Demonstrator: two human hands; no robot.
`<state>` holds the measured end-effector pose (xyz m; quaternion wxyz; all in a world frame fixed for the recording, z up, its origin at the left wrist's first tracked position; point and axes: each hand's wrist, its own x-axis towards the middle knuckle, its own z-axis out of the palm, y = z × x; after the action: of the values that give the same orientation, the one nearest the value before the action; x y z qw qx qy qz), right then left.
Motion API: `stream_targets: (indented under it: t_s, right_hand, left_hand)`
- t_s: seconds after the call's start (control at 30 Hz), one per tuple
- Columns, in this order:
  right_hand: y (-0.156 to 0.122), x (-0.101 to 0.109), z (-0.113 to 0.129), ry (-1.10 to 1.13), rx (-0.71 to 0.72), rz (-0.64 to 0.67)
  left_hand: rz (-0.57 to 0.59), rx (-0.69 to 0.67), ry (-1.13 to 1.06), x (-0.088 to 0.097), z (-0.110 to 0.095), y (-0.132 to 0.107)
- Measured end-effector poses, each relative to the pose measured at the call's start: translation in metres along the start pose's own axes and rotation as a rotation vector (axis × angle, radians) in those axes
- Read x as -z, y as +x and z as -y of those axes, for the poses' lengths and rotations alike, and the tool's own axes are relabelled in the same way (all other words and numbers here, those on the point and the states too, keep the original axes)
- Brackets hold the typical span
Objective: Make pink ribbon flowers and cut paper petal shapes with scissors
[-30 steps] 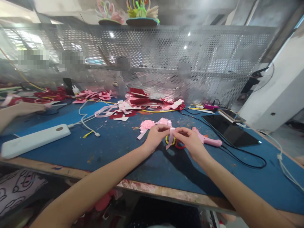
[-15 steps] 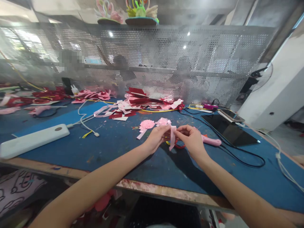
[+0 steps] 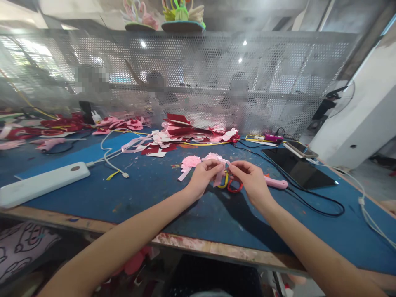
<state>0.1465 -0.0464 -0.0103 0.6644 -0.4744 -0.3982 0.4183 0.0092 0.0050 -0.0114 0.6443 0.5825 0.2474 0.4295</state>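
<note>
Head view: left hand [image 3: 201,178] and right hand [image 3: 253,180] pinch a pink ribbon [image 3: 218,177] above the blue table [image 3: 139,208].

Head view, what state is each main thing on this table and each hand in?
Pink ribbon, held up, one end hanging
Left hand, pinching the ribbon
Right hand, pinching the ribbon
Tablet, flat, screen dark
White bar device, cable plugged in
Pink tool, partly hidden, cord attached

A tablet [image 3: 298,169] was laid at right, a phone [image 3: 300,149] just beside it; a white bar [image 3: 46,183] was joined to a cable [image 3: 107,157] at left; ornaments [image 3: 182,26] were seen above a mesh [image 3: 201,62].
</note>
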Motion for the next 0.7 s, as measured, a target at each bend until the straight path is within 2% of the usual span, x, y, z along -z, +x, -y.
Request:
stream_targets:
  t_s: [0.1,0.27,0.57,0.7]
  right_hand:
    - [0.001,0.001,0.0,0.035,-0.041,0.023]
    - [0.003,0.002,0.001,0.149,-0.236,0.118]
    - [0.005,0.008,0.005,0.226,-0.44,0.21]
    - [0.008,0.012,0.007,0.351,-0.622,0.275]
  left_hand:
    - [0.004,0.005,0.079,-0.001,0.0,-0.001]
    - [-0.032,0.004,0.158,-0.004,-0.003,-0.003]
    - [0.023,-0.085,0.261,0.0,-0.007,-0.001]
    - [0.051,-0.085,0.292,0.0,-0.012,0.0]
